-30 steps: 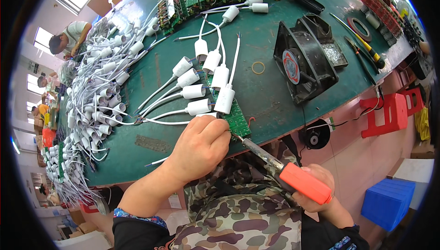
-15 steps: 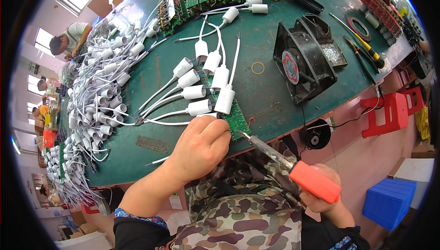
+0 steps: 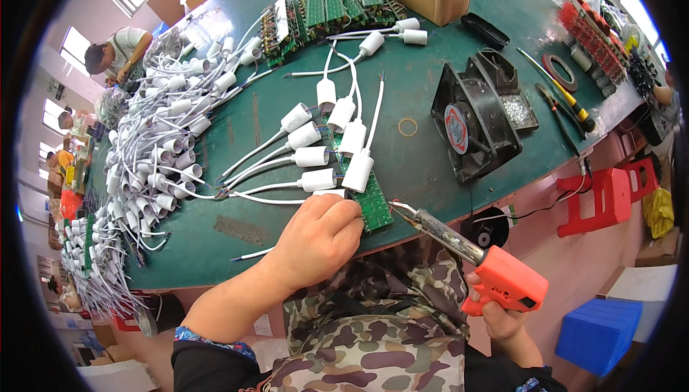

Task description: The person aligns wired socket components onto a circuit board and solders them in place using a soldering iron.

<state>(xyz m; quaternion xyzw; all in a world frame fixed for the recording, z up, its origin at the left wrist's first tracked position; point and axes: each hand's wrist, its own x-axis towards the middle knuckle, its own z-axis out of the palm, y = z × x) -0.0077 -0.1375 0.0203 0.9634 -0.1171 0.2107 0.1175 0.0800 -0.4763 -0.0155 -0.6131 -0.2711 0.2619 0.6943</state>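
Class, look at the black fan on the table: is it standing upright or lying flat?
Tipped, neither upright nor flat: the fan leans back against a black tray, its round hub facing up and toward the person.

Left hand (image 3: 318,232) curled, right hand (image 3: 500,318) gripping

Green circuit board (image 3: 369,202), white lamp sockets (image 3: 357,171) with white wires, dark green tabletop (image 3: 237,198). Soldering gun (image 3: 495,277): orange-red grip, silver barrel. Camouflage clothing (image 3: 380,327) near. Black fan (image 3: 470,130), red-white hub label. Red stool (image 3: 610,198) right, blue box (image 3: 599,331).
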